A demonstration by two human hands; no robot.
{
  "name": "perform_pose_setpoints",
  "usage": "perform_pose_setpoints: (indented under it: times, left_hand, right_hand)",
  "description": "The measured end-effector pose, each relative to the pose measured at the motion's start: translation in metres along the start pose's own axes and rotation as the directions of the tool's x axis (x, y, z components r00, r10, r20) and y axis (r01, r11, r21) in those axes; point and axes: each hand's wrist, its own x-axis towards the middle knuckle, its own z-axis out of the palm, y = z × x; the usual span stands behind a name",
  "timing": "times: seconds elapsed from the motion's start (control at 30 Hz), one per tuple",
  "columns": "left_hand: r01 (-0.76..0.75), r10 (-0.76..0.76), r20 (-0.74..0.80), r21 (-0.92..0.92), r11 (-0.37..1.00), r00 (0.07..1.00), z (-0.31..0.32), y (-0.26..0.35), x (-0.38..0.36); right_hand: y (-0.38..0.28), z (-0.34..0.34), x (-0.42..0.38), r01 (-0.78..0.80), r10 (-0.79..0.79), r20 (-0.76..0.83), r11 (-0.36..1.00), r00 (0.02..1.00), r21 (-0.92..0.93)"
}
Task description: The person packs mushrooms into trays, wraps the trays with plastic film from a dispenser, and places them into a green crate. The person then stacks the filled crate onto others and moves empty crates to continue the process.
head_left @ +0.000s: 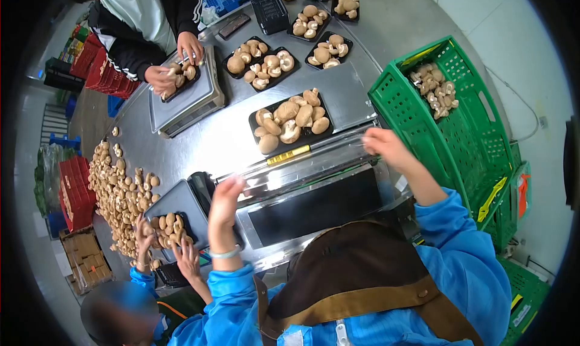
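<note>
Nearest the camera, the person's blue sleeves and brown apron are filling the lower frame and hiding the near edge of the wrapping machine (314, 204). The left hand (226, 198) is rising over the machine's left end with fingers partly curled; whether it is pinching film cannot be told, since the film itself is too transparent and glary to make out. The right hand (380, 145) is reaching over the machine's far right corner, fingertips pinched together as if on the film edge, though what they are gripping is not discernible. Just beyond and between the hands, a black tray of mushrooms (290, 122) is sitting on the steel table (217, 143), close against the machine's roller bar. To the lower left, a co-worker's two hands are working over a second tray (169, 228) on a scale, the face blurred and the body cut off by the frame. A loose pile of mushrooms (118, 192) is lying along the table's left rim. To the right, a green crate (447, 128) is tilting toward the table, holding a few mushrooms. Farther off, another person's hands are loading a tray on a grey scale (187, 98), and more filled trays (314, 38) are lining the far table; the head is cropped out.
</note>
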Motion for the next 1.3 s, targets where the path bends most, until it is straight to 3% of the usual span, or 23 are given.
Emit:
perform_pose_setpoints:
  times: [0.03, 0.1, 0.2, 0.23, 0.27, 0.3, 0.33, 0.37, 0.4, 0.43, 0.47, 0.5, 0.57, 0.67, 0.7, 0.77, 0.8, 0.83, 0.87, 0.97, 1.1, 1.23, 1.3]
  left_hand:
    - [-0.016, 0.016, 0.003, 0.007, 1.0, 1.0, -0.002, 0.002, 0.005]
    - [-0.095, 0.102, 0.122, -0.058, 0.994, 0.987, 0.004, 0.046, -0.001]
    - [-0.318, 0.416, 0.189, -0.398, 0.86, 0.889, 0.0, 0.084, 0.038]
    - [-0.377, 0.494, 0.139, -0.482, 0.791, 0.859, 0.013, 0.095, 0.051]
    - [-0.447, 0.514, 0.1, -0.371, 0.814, 0.852, 0.02, 0.099, 0.073]
    - [-0.517, 0.56, 0.1, -0.278, 0.809, 0.822, 0.021, 0.086, 0.104]
    - [-0.522, 0.522, -0.032, 0.021, 0.853, 0.852, 0.033, 0.073, 0.125]
    - [-0.409, 0.473, -0.064, 0.413, 0.814, 0.878, 0.034, 0.058, 0.141]
    - [-0.44, 0.532, -0.018, 0.538, 0.719, 0.847, 0.007, 0.011, 0.181]
    - [-0.232, 0.378, -0.047, 0.718, 0.656, 0.925, 0.022, 0.008, 0.178]
    - [-0.36, 0.469, 0.038, 0.696, 0.621, 0.883, 0.029, -0.007, 0.182]
    - [-0.268, 0.393, 0.021, 0.766, 0.584, 0.919, 0.031, -0.008, 0.18]
    - [-0.167, 0.243, -0.016, 0.682, 0.712, 0.97, 0.03, -0.005, 0.176]
    - [-0.001, -0.009, 0.061, 0.165, 0.986, 0.998, 0.026, 0.007, 0.162]
    - [0.063, -0.106, 0.155, 0.258, 0.964, 0.982, 0.022, 0.01, 0.154]
    - [0.149, -0.207, 0.095, 0.422, 0.895, 0.974, 0.022, -0.003, 0.14]
    - [-0.012, -0.026, 0.062, 0.546, 0.838, 0.998, 0.03, -0.008, 0.129]
    - [-0.343, 0.333, 0.152, 0.68, 0.648, 0.93, 0.036, -0.016, 0.123]
    - [-0.317, 0.318, 0.12, 0.65, 0.691, 0.94, 0.041, -0.017, 0.117]
    - [-0.299, 0.377, 0.026, 0.659, 0.69, 0.926, 0.059, -0.009, 0.085]
    - [-0.369, 0.516, -0.024, 0.671, 0.643, 0.856, 0.082, 0.032, 0.019]
    - [-0.134, 0.242, -0.111, 0.586, 0.8, 0.964, 0.083, 0.038, -0.049]
    - [-0.023, 0.097, -0.113, 0.531, 0.847, 0.989, 0.09, 0.016, -0.065]
  right_hand:
    - [-0.016, -0.009, -0.004, 0.033, -0.056, 0.063, 0.945, 0.996, 0.326]
    - [-0.064, -0.013, -0.014, 0.084, -0.157, 0.072, 0.8, 0.985, 0.594]
    - [-0.102, -0.018, 0.033, 0.34, -0.506, -0.041, 0.514, 0.861, 0.788]
    - [-0.123, -0.004, 0.047, 0.393, -0.39, -0.195, 0.532, 0.9, 0.75]
    - [-0.143, 0.008, 0.064, 0.438, -0.272, -0.344, 0.562, 0.899, 0.702]
    - [-0.124, 0.013, 0.098, 0.464, -0.289, -0.384, 0.713, 0.877, 0.525]
    - [-0.093, 0.019, 0.131, 0.459, -0.314, -0.414, 0.83, 0.855, 0.318]
    - [-0.077, 0.027, 0.149, 0.435, -0.426, -0.374, 0.898, 0.824, -0.066]
    - [-0.053, 0.034, 0.169, 0.319, -0.452, -0.323, 0.865, 0.832, -0.388]
    - [-0.034, 0.037, 0.183, 0.331, -0.434, -0.164, 0.84, 0.886, -0.431]
    - [-0.033, 0.043, 0.184, 0.178, -0.249, -0.104, 0.876, 0.963, -0.449]
    - [-0.032, 0.042, 0.186, 0.183, -0.228, -0.046, 0.871, 0.973, -0.456]
    - [-0.032, 0.034, 0.189, 0.201, -0.189, 0.073, 0.858, 0.979, -0.472]
    - [-0.044, 0.03, 0.173, 0.134, -0.064, 0.248, 0.951, 0.967, -0.279]
    - [-0.05, 0.029, 0.162, 0.084, -0.001, 0.318, 0.966, 0.948, -0.246]
    - [-0.059, 0.027, 0.14, -0.035, 0.216, 0.381, 0.903, 0.899, -0.428]
    - [-0.039, 0.033, 0.13, 0.21, -0.097, 0.274, 0.882, 0.957, -0.422]
    - [-0.018, 0.041, 0.124, 0.437, -0.411, 0.159, 0.78, 0.898, -0.448]
    - [-0.008, 0.044, 0.12, 0.596, -0.627, 0.142, 0.609, 0.766, -0.523]
    - [-0.033, 0.046, 0.084, 0.297, -0.281, 0.098, 0.876, 0.955, -0.379]
    - [-0.094, 0.049, 0.03, 0.338, -0.353, -0.031, 0.916, 0.935, -0.218]
    - [-0.124, 0.053, -0.029, 0.308, -0.31, 0.019, 0.934, 0.951, -0.182]
    - [-0.097, 0.059, -0.046, 0.182, -0.168, 0.11, 0.974, 0.98, -0.136]
